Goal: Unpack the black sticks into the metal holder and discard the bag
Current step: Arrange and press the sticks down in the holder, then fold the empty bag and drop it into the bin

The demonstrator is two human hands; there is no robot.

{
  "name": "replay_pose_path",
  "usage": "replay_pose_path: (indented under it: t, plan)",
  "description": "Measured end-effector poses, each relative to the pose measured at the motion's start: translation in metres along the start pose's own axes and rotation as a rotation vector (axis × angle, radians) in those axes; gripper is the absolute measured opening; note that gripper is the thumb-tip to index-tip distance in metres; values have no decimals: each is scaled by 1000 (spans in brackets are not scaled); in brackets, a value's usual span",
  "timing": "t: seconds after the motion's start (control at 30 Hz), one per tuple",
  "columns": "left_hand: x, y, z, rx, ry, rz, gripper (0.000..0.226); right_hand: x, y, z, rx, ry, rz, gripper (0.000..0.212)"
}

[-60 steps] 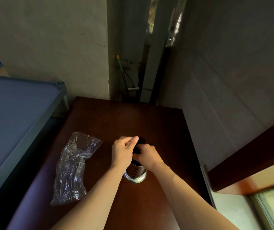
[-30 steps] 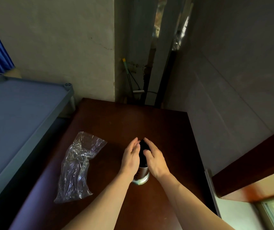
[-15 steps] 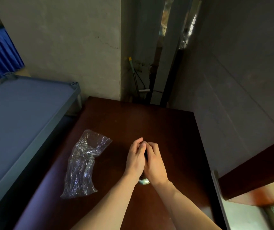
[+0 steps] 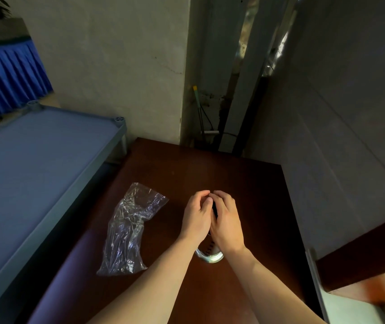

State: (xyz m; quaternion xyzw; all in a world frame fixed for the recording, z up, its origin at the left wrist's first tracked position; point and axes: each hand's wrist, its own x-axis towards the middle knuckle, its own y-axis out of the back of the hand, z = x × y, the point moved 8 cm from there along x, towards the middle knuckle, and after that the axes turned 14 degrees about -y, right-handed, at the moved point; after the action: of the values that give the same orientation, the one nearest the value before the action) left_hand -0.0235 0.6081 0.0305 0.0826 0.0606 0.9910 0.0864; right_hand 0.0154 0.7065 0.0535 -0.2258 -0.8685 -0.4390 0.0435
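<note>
Dark wooden table [image 4: 186, 169], corner of room. Left hand [image 4: 196, 217], right hand [image 4: 227, 222] cupped together around sticks [image 4: 214, 210] in holder [image 4: 209, 254]. Bag [image 4: 129, 228] empty-looking, light, crinkly; pinch anywhere.

I see 1 dark brown wooden table [image 4: 175, 174] carrying everything. At about 9 o'clock from its middle, 1 crumpled clear plastic bag [image 4: 128, 230] lies flat on the wood. At about 5 o'clock, 1 metal holder [image 4: 209, 256] stands upright on the tabletop, well apart from the bag.
</note>
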Motion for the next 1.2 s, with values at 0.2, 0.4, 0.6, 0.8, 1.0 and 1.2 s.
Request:
replay_pose_path:
  t: [0.2, 0.4, 0.6, 0.8, 1.0, 1.2]
  plan:
    - [1, 22, 14, 47, -74, 42, 30, -1, 3, -30, 17, 28, 34, 32]
    - [4, 65, 25, 130, -143, 137, 27, -3, -14, -66, 79, 65, 10, 36]
    - [3, 127, 6, 213, -81, 205, 33, -14, -64, -100, 104, 67, -137, 43]
    - [-4, 190, -40, 274, 84, 232, 36, -26, -118, -106, 157, -63, -219, 41]
    - [-11, 237, -100, 320, 323, 220, 46, -41, -168, -81, 191, -297, -341, 43]
    - [-15, 255, -148, 312, 515, 196, 53, -64, -210, -42, 130, -645, -493, 57]
